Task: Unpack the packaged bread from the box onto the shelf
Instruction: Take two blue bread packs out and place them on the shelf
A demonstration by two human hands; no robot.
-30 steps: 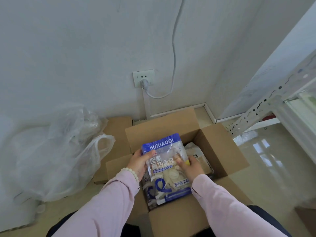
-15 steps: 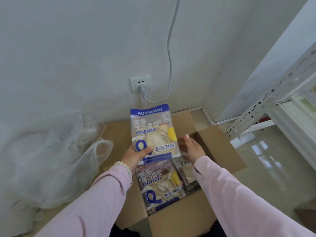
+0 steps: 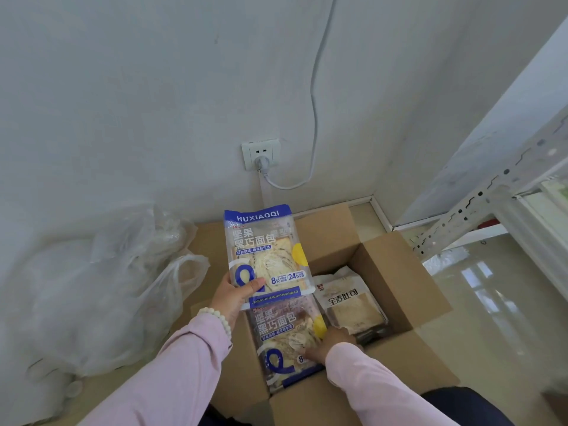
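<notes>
My left hand (image 3: 235,295) holds a blue-and-clear bread pack (image 3: 266,250) by its lower left corner, lifted above the open cardboard box (image 3: 396,281). My right hand (image 3: 333,344) reaches down into the box and rests on a second, identical bread pack (image 3: 284,336) lying inside; I cannot tell whether the fingers grip it. Beside that pack lies a brown wholewheat toast pack (image 3: 350,304). The white metal shelf (image 3: 479,210) stands at the right.
A large clear plastic bag (image 3: 101,287) sits on the floor left of the box. A wall socket (image 3: 261,153) with a white cable (image 3: 313,118) is on the wall behind. Glossy floor (image 3: 491,302) lies to the right.
My left hand keeps the lifted pack up. My right hand has dropped from beside that pack down into the box onto the second pack.
</notes>
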